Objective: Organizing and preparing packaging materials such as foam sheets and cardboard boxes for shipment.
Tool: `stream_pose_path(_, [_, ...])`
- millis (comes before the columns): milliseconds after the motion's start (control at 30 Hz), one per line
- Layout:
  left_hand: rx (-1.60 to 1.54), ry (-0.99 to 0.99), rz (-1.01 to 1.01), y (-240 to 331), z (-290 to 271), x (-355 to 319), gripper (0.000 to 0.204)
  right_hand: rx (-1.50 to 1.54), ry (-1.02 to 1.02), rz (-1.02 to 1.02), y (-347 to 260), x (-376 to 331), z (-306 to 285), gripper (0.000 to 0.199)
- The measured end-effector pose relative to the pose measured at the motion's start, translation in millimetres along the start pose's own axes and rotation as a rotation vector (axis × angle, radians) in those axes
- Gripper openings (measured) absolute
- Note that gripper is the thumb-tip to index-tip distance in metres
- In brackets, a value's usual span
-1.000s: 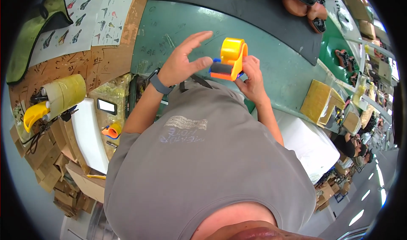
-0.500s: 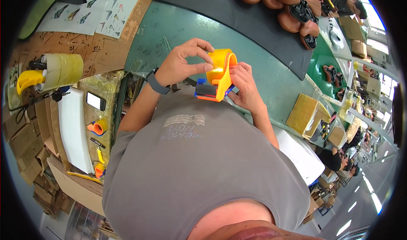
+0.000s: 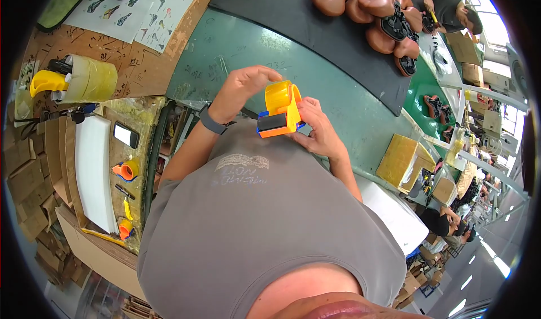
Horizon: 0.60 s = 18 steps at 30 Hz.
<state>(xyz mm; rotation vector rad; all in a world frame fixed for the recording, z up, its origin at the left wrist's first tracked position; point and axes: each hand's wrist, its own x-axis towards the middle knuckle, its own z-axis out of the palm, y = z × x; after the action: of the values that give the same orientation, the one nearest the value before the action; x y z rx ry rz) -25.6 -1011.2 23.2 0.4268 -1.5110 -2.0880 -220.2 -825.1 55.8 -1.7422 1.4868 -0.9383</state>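
An orange and yellow tape dispenser (image 3: 287, 114) with a roll of yellow tape (image 3: 278, 96) is held up in front of my chest, above the near edge of the green table. My right hand (image 3: 320, 128) grips it from the right, its fingers wrapped round the side of the frame. The dark roller and blue parts of the dispenser face me. My left hand (image 3: 246, 89), with a dark band on its wrist, has its fingers stretched out toward the far side of the roll. Its fingertips are partly hidden there, so contact with the tape is unclear.
Brown bicycle saddles (image 3: 383, 9) lie on a black mat (image 3: 304, 31) across the green table (image 3: 225, 43). A cardboard box (image 3: 403, 158) stands to the right. On the left are a phone (image 3: 125, 134), another tape dispenser (image 3: 127, 170) and a yellow container (image 3: 93, 78). Other people work at far right.
The dispenser has tipped so its roller faces me more, and the roll sits slightly lower. My left fingers have left the roll's near side and now stretch over its far side.
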Motion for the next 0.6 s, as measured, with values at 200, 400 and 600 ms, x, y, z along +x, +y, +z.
stream_pose_path(200, [-0.125,0.295,-0.128,-11,14,0,0.015,0.143,0.132,0.058,-11,-8,16,0.073])
stream_pose_path(400, [-0.140,0.500,0.004,21,34,2,0.014,-0.315,0.489,-0.318,-21,20,34,0.099])
stream_pose_path(600, [-0.103,0.466,0.188,82,52,-3,0.015,-0.257,0.366,-0.263,24,-7,46,0.106])
